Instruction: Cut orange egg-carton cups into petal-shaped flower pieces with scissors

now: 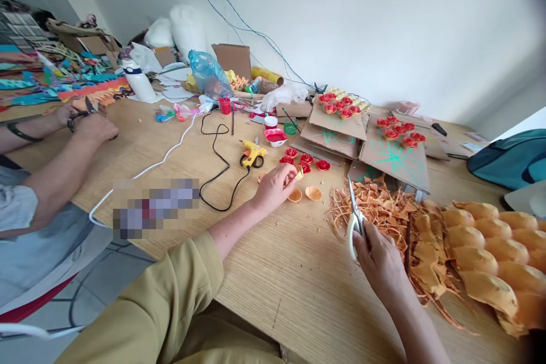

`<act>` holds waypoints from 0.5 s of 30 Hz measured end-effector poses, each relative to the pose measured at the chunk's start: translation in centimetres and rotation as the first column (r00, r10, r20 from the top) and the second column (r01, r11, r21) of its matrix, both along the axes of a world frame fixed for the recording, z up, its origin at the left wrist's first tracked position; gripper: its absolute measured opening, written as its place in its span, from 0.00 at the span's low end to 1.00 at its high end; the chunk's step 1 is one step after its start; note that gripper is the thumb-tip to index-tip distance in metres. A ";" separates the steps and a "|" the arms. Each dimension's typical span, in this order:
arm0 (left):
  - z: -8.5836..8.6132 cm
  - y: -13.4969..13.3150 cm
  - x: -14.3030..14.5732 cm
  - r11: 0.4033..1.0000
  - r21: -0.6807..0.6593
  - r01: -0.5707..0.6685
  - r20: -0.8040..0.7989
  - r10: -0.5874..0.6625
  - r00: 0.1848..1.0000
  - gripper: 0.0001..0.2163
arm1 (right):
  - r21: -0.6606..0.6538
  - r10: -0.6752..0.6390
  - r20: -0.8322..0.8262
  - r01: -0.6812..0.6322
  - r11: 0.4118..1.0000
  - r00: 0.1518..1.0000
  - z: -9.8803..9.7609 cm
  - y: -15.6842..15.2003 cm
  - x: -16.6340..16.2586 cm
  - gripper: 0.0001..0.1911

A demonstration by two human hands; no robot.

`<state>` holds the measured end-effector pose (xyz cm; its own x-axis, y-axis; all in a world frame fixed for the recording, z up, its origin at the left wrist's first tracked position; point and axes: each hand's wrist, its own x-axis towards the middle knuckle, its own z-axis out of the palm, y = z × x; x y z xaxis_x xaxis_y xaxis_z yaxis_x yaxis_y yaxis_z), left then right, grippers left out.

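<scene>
Observation, head view. The left hand [273,189] rests on the counter [298,278] near its middle. Its fingers [288,173] are pinched narrow on a small orange piece [298,174]. Two orange cups [295,195] lie open side up on the counter just beside those fingers, to their right and slightly nearer the near edge. The second cup sits just right of the first. The left hand is clearly the nearer hand to the cups.

The right hand [381,261] is well apart from them, to the right and closer to the near edge. Its fingers are closed through the white handles of the scissors [354,217]. The scissors' long axis runs from the near edge towards the far edge. The tips point away from the person with a slight lean to the left, and the blades appear closed together. The tips stand at the left margin of a heap of orange trimmings [384,207].

Other items noted:
- Red paper roses [305,159] lie just beyond the left hand.
- A yellow glue gun [252,154] lies to their left.
- An orange moulded sheet [482,250] lies at the right end of the counter.
- A co-worker's hand [96,125] rests near the left end of the counter and holds a dark tool. What kind of tool it is cannot be told.
</scene>
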<state>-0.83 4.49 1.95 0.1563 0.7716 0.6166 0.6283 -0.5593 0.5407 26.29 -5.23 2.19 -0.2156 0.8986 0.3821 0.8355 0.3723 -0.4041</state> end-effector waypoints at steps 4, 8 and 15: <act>-0.4 0.3 -0.5 0.998 0.060 -0.032 -0.226 0.045 0.973 0.05 | -0.046 0.052 -0.017 -0.052 0.998 0.999 -0.4 -0.1 -0.4 0.18; -0.4 0.7 -1.0 0.995 0.086 -0.051 -0.301 0.075 0.951 0.05 | -0.072 0.042 -0.066 -0.047 0.996 0.997 -0.9 -0.3 -0.4 0.20; -0.1 1.7 -2.6 0.986 0.115 -0.122 -0.268 0.149 0.952 0.06 | -0.039 -0.049 -0.087 0.046 0.998 0.995 -1.5 -0.1 -0.2 0.19</act>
<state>-3.47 6.19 1.82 0.2286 0.7364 0.6368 0.8183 -0.4997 0.2841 26.06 -5.30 0.71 -0.1392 0.9209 0.3642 0.8124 0.3165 -0.4897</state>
